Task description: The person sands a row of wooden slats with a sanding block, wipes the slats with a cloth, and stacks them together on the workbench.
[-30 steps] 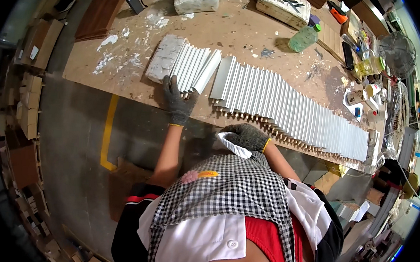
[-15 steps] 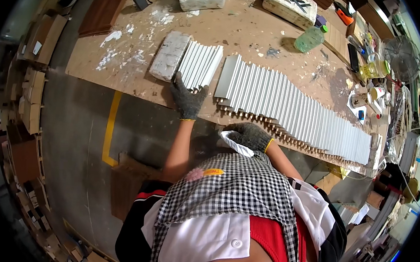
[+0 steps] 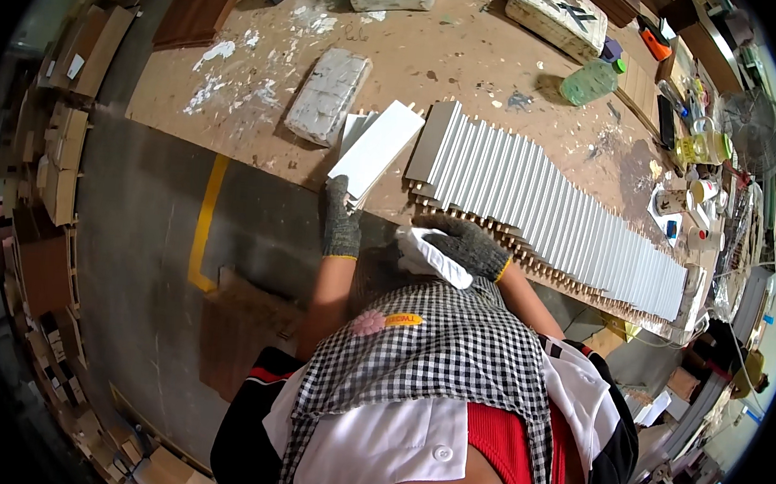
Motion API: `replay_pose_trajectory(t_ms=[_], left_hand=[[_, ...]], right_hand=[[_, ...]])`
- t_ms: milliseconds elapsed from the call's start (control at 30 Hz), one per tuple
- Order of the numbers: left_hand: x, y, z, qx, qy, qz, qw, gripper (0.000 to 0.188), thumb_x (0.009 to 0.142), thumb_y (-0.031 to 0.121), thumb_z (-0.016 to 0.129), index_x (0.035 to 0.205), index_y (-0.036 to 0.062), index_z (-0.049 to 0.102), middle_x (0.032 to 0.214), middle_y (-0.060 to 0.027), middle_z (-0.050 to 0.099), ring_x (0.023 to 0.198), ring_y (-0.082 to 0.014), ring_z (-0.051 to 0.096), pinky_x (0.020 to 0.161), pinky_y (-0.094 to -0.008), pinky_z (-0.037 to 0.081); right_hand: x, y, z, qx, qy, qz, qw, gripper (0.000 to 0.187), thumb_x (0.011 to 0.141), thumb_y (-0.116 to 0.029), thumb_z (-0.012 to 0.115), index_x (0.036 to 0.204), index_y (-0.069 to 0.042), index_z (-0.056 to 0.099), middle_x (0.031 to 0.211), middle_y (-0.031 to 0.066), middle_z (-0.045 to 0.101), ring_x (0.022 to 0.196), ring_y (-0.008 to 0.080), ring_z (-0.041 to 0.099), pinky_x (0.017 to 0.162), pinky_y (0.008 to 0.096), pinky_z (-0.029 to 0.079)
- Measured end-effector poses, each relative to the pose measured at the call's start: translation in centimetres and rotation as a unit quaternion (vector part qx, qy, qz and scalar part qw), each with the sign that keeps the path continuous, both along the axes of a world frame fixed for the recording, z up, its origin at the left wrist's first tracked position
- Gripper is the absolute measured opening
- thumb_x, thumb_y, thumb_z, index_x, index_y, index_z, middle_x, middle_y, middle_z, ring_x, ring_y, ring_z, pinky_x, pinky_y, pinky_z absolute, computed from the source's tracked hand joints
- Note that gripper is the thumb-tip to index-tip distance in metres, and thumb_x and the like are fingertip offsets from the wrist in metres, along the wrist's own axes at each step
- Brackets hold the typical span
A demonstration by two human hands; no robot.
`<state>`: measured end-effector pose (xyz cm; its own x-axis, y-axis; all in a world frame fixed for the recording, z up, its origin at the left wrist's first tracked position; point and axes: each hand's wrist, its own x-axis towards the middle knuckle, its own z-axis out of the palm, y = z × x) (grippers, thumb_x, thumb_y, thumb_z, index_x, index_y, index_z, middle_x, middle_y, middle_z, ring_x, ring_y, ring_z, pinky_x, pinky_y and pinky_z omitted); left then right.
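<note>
"First, what was the state of the hands?"

"The left hand [image 3: 341,219], gloved, grasped the near end of a small bundle of white slats [image 3: 378,151] at the near edge of the table [image 3: 455,58]. The right hand [image 3: 467,246], also gloved, held a bunched white cloth [image 3: 436,260] in front of the checked apron [image 3: 425,361]."

"What had just changed?"

"Half a second earlier, the bundle stood close beside the paint-stained block [image 3: 328,97], its slats leaning together. It had since been drawn away, leaving a gap, and the uppermost slat showed its broad face."

"What did that signify for the work?"

"In this assessment, the bundle had passed from resting to handling. The block no longer appeared to support it, so control depended on the left hand. The cloth was apart from the exposed face."

"What lay farther out?"

"Just right of the bundle, a long row of slats [image 3: 544,194] overlapped across the table. Beyond the row stood a green-capped bottle [image 3: 590,83] and a fan [image 3: 751,132]."
</note>
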<state>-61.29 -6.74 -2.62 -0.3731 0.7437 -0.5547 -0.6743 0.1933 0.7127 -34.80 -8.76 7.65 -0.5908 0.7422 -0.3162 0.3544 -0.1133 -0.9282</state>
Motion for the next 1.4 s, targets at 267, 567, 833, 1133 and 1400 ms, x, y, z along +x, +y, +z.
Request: replay_pose_trajectory(t_ms=[267, 567, 833, 1133, 1400], left_hand=[[0.6, -3.0, 1.6, 0.080, 0.208, -0.087, 0.971, 0.078, 0.082, 0.024, 0.085, 0.144, -0.0010, 0.045, 0.123, -0.0134, 0.062, 0.095, -0.0209, 0.064, 0.083, -0.0351, 0.057], [-0.8, -4.5, -2.1, 0.062, 0.336, -0.159, 0.926, 0.112, 0.072, -0.001, 0.087, 0.162, 0.0090, 0.021, 0.144, -0.0168, 0.048, 0.123, -0.0289, 0.055, 0.099, -0.0382, 0.056], [1.7, -4.3, 1.0, 0.003, 0.283, -0.080, 0.956, 0.131, 0.073, 0.008, 0.093, 0.167, 0.0090, 0.002, 0.155, -0.0201, 0.035, 0.136, -0.0298, 0.045, 0.107, -0.0389, 0.051], [1.4, -4.7, 1.4, 0.039, 0.400, -0.156, 0.902, 0.123, 0.076, -0.005, 0.082, 0.167, 0.0099, 0.001, 0.163, -0.0209, 0.021, 0.144, -0.0308, 0.035, 0.113, -0.0383, 0.045], [1.5, -4.1, 3.0, 0.042, 0.263, -0.108, 0.958, 0.120, 0.077, -0.001, 0.085, 0.165, 0.0057, 0.003, 0.159, -0.0222, 0.024, 0.132, -0.0291, 0.045, 0.106, -0.0366, 0.050]], right_hand=[[-4.6, 3.5, -11.1, 0.119, -0.063, 0.054, 0.989, 0.084, 0.083, -0.020, 0.079, 0.158, -0.013, 0.040, 0.160, 0.0252, 0.037, 0.149, 0.0394, 0.037, 0.125, 0.0469, 0.034], [-4.5, 2.7, -9.5, 0.238, -0.125, 0.063, 0.961, 0.072, 0.086, -0.014, 0.072, 0.153, -0.008, 0.047, 0.149, 0.0283, 0.049, 0.139, 0.0423, 0.048, 0.120, 0.0484, 0.039], [-4.0, 2.4, -11.8, 0.226, -0.139, 0.055, 0.963, 0.065, 0.091, -0.012, 0.068, 0.153, -0.011, 0.048, 0.151, 0.0273, 0.049, 0.144, 0.0410, 0.045, 0.121, 0.0465, 0.038], [-4.7, 1.8, -14.6, 0.050, -0.001, -0.008, 0.999, 0.063, 0.093, -0.010, 0.062, 0.154, -0.009, 0.046, 0.155, 0.0263, 0.045, 0.147, 0.0401, 0.041, 0.124, 0.0457, 0.033], [-4.2, 0.8, -13.0, 0.126, -0.015, 0.048, 0.991, 0.055, 0.095, -0.011, 0.063, 0.148, -0.006, 0.051, 0.157, 0.0218, 0.044, 0.147, 0.0363, 0.040, 0.124, 0.0414, 0.035]])
